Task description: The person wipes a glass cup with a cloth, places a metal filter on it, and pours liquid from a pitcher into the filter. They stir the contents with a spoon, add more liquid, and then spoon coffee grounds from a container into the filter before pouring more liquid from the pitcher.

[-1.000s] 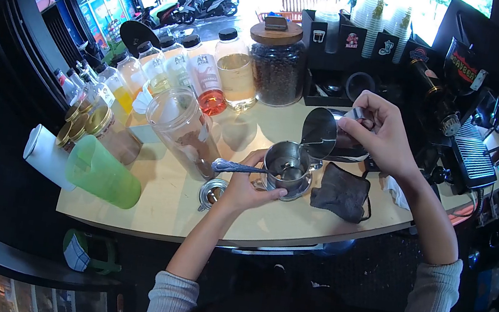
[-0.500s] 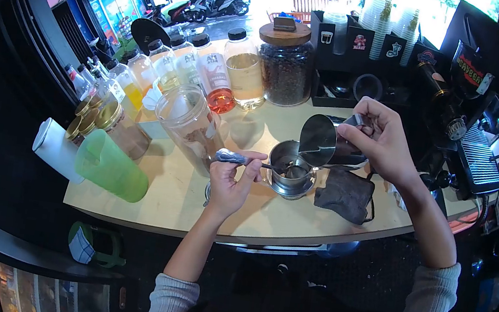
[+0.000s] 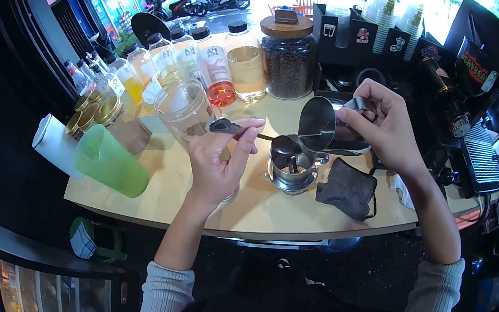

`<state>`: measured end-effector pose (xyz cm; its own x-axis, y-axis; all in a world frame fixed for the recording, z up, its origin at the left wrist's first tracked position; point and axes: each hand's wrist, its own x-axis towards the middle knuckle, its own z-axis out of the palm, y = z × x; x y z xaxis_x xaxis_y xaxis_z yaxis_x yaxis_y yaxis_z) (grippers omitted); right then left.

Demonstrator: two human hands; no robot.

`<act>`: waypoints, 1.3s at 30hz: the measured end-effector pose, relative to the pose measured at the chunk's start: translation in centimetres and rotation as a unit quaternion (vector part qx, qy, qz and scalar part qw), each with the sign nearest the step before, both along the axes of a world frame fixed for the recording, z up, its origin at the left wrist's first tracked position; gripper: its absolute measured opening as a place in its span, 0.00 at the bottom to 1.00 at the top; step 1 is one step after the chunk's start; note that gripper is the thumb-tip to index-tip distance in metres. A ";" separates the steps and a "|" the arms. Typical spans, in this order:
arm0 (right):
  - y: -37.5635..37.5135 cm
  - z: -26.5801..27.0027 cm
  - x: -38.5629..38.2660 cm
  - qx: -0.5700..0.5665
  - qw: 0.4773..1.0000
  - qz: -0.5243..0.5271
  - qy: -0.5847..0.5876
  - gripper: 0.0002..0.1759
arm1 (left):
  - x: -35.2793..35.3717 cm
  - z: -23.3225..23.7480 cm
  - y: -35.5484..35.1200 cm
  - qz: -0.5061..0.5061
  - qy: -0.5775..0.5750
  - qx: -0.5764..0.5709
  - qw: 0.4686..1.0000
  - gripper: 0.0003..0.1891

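While pinching the spoon [image 3: 284, 147] by its handle between left fingers [image 3: 239, 154], at 9 o'clock of the metal cup [image 3: 292, 178] (dial centre, 12 toward far edge of counter [image 3: 254, 214]), holding the metal pitcher [image 3: 319, 125] by its handle in right fingers [image 3: 356, 121], wrapped snugly. Seen at 1 o'clock: pitcher tilted, mouth toward cup. Cannot tell whether touching its rim. Cannot read contents of either.

Risks, as judged: could splash over the rim by tilting too steeply; could drag the cup sideways by catching the spoon on its wall; could wet the dark cloth [image 3: 347, 190], just past 3 o'clock, through any spill.

Counted: spoon, 1; pitcher, 1; metal cup, 1; dark cloth, 1. Farther out: clear container [image 3: 188, 112] at 10, 1; bean-filled jar [image 3: 286, 65] before 12, 1; dark-capped bottles [image 3: 213, 71] toward 10–11, at least 5, overlapping; around 9, gold-lidded jars [image 3: 109, 111], 3, green cup [image 3: 113, 162], 1, white cup [image 3: 55, 143], 1.
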<state>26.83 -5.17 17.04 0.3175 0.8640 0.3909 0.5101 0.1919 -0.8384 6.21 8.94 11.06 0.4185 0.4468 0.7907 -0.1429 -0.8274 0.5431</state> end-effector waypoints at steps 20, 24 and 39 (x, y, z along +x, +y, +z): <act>-1.8 -0.3 0.2 -0.003 0.998 -0.012 0.063 0.10 | -0.1 -0.6 -0.8 0.014 0.012 0.002 1.000 0.07; -2.0 -1.3 1.2 0.030 0.986 -0.044 0.160 0.09 | 0.1 -1.0 -0.8 0.009 -0.008 0.014 1.000 0.09; 4.7 -15.6 8.4 0.143 0.927 -0.087 0.335 0.12 | 0.0 -0.5 -2.2 0.006 0.023 0.035 0.999 0.09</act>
<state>35.26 -0.44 1.44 0.6964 0.6683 0.2616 -0.0622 0.4194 -0.9057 6.24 6.71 10.53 0.4505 0.3966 0.7999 -0.1091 -0.8647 0.4902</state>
